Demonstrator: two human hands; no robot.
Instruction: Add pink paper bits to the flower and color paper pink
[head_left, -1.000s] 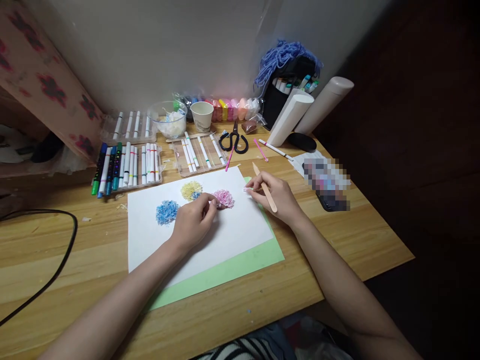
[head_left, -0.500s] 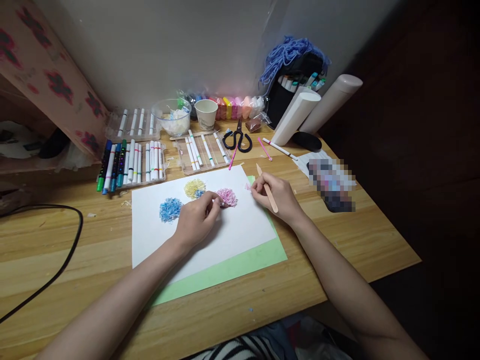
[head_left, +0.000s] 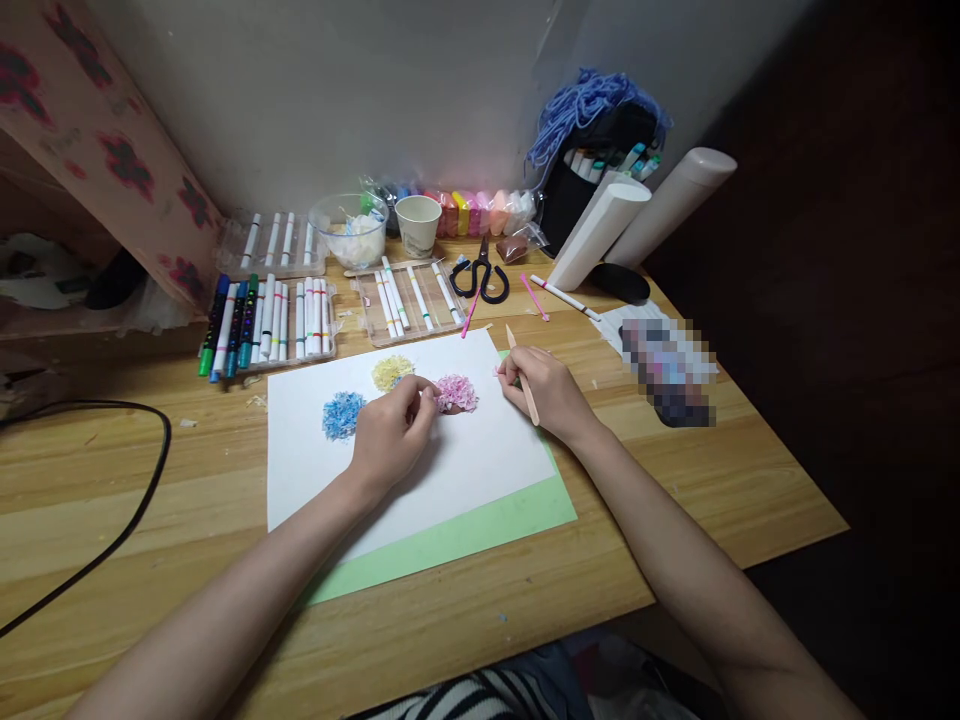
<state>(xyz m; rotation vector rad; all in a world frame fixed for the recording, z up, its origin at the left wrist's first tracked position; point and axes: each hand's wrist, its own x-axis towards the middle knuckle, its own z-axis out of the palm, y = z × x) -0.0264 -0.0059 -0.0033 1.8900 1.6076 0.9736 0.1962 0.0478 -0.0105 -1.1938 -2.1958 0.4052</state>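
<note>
White paper [head_left: 480, 490] lies over a green sheet [head_left: 540, 505] on the wooden desk. It bears three round patches of shredded bits: blue [head_left: 343, 415], yellow [head_left: 392, 373] and pink [head_left: 457, 393]. My left hand [head_left: 394, 430] rests on the white paper with its fingers pinched at the pink patch's left edge; what they hold, if anything, is hidden. Near the paper's right edge, my right hand [head_left: 547, 390] grips a flat wooden craft stick [head_left: 530, 398], slanted between its fingers. At its fingertips shows a tiny pink scrap [head_left: 498, 371].
Behind the paper are a tray of markers [head_left: 409, 300], black-handled scissors [head_left: 480, 280], a paper cup [head_left: 418, 225] and a clear bowl [head_left: 352, 235]. White bottles [head_left: 604, 235] stand back right. A black cable [head_left: 154, 490] curves across the left.
My right hand has shifted slightly left, and the pink scrap at its fingertips shows less. My left hand's fingers have drawn back a little from the pink patch.
</note>
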